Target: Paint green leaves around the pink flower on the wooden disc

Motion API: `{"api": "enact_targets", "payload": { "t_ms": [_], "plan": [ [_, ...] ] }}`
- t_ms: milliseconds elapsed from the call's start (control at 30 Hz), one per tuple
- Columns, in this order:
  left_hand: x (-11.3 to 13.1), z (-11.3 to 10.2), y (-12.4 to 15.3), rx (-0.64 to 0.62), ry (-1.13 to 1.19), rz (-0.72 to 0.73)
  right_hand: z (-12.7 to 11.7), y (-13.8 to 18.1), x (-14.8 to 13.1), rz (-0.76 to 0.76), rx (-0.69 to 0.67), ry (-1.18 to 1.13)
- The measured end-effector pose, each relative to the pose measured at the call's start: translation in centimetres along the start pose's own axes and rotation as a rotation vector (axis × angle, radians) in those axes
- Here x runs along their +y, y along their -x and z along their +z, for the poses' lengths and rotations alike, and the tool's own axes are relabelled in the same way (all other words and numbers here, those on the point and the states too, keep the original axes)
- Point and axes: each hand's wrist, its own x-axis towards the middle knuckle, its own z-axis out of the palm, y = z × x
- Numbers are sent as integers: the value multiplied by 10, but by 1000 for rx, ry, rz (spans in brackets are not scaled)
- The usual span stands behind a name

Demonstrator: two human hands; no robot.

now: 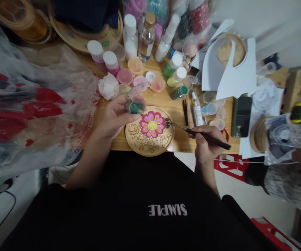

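A small clear cup of green paint, its lid flipped up, is held in my left hand above the left rim of a round wooden board. My right hand grips a dark-handled palette knife. The knife's thin metal tip rests on or just over small green leaves at the board's right side. On the board is a pink flower with a yellow centre. Gold outlines of more flowers lie below it without colour fill.
Paint cups and white-capped bottles crowd the back. Black tweezers and a small glue bottle lie right of the board, with a phone beyond. Plastic bags cover the left; white paper lies back right.
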Motion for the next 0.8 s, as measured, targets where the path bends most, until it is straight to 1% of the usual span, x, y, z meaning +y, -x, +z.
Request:
{"api": "enact_targets", "payload": {
  "t_ms": [133,267,333,467,600,633,700,800],
  "plan": [
    [-1,-2,0,-21,-14,-5,0,-1,-3,21,62,-4],
    [0,-1,0,-4,-19,-14,3,-2,-6,12,132,-57],
    [1,-1,1,3,-32,-32,4,-3,-6,37,163,-90],
    [1,-3,1,-17,-37,-36,9,-10,-6,169,226,-193],
    [4,-3,2,-117,-21,39,14,-25,-9,345,327,-347],
    [6,-2,2,-137,-22,70,15,-30,-12,375,320,-397],
    [12,2,2,-146,-25,92,15,-39,-19,386,256,-494],
    [27,13,3,-150,-66,76,15,-50,-38,301,139,-588]
  ]
}}
